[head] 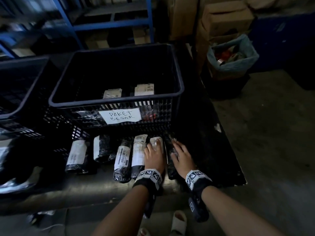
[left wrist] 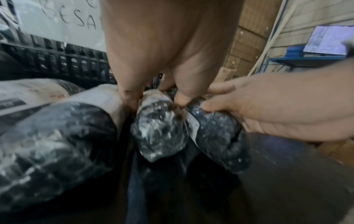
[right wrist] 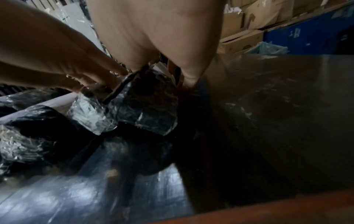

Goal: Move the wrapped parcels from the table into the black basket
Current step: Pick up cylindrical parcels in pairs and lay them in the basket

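A dark, glossy table (head: pixel 213 133) carries a row of wrapped parcels lying side by side along its near half, each a black roll in clear film with a white shipping label. The left hand (head: pixel 154 156) lies over the labelled parcel (head: pixel 157 142) second from the right, fingers curled down round its sides — the left wrist view shows thumb and fingers closing on it. The right hand (head: pixel 181 157) is on the rightmost parcel (head: pixel 170 166), a dark roll just beside the other; its fingers bend over the top and down the far side, gripping it. Both parcels rest on the table, touching each other.

Just behind the row stands the black basket (head: pixel 177 72), slatted, with a handwritten paper sign (head: pixel 120 116) reading "PAKET BESAR" taped to its front wall; at least two labelled parcels show inside it. A second black basket (head: pixel 25 92) sits to its left.

The room is dim — blue metal shelving (head: pixel 112 26) behind the baskets, stacked cardboard boxes (head: pixel 225 19) at the back right, and a bin lined with a pale blue bag (head: pixel 231 55) on the bare concrete floor (head: pixel 272 133).
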